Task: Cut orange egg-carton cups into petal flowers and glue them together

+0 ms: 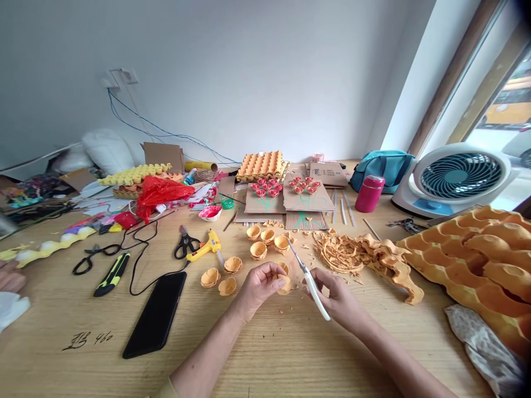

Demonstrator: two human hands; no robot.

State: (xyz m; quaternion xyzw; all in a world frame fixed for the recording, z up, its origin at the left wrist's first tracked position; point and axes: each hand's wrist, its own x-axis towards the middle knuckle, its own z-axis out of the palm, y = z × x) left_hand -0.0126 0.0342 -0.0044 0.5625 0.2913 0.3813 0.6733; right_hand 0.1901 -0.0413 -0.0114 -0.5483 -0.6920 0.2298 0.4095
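My left hand (pixel 263 287) pinches an orange egg-carton cup (pixel 284 284) at the middle of the table. To its right, my right hand (pixel 335 298) grips white-handled scissors (pixel 312 290), their blades pointing up and left, apart from the cup. Several cut egg-carton cups (pixel 258 250) stand just beyond my hands. More of them, some nested with petal-like rims (pixel 210 277), sit left of my left hand. A heap of orange carton scraps (pixel 342 251) lies beyond my right hand.
A yellow glue gun (pixel 207 246), black scissors (pixel 186 243), a utility knife (pixel 112 275) and a phone (pixel 155 315) lie left. Egg trays (pixel 477 265) and a fan (pixel 454 177) stand right. Cardboard with red flowers (pixel 265 202) lies behind. Another person's hand (pixel 10 279) shows at the left edge.
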